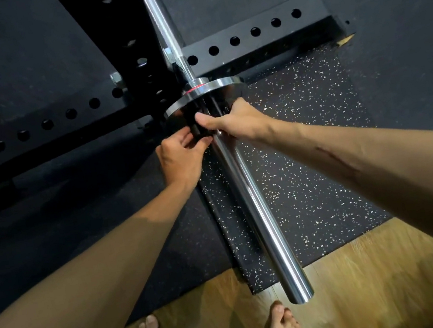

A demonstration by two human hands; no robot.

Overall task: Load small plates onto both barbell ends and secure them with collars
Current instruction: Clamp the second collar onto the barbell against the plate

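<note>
A chrome barbell sleeve (pixel 264 221) runs from the middle of the view down toward me. A small chrome plate (pixel 180 107) sits on it, pushed up against the sleeve's shoulder. Just in front of the plate a black collar (pixel 195 127) wraps the sleeve. My right hand (pixel 234 121) grips the collar from the right, thumb over its top. My left hand (pixel 180 158) holds the collar's left side with fingertips. Most of the collar is hidden by my fingers.
A black rack frame with rows of holes (pixel 254 33) crosses behind the plate, and another beam (pixel 34 130) runs to the left. Speckled rubber mat (pixel 311 177) lies under the sleeve. My bare feet (pixel 281 326) stand on wooden floor (pixel 370 281) at the bottom.
</note>
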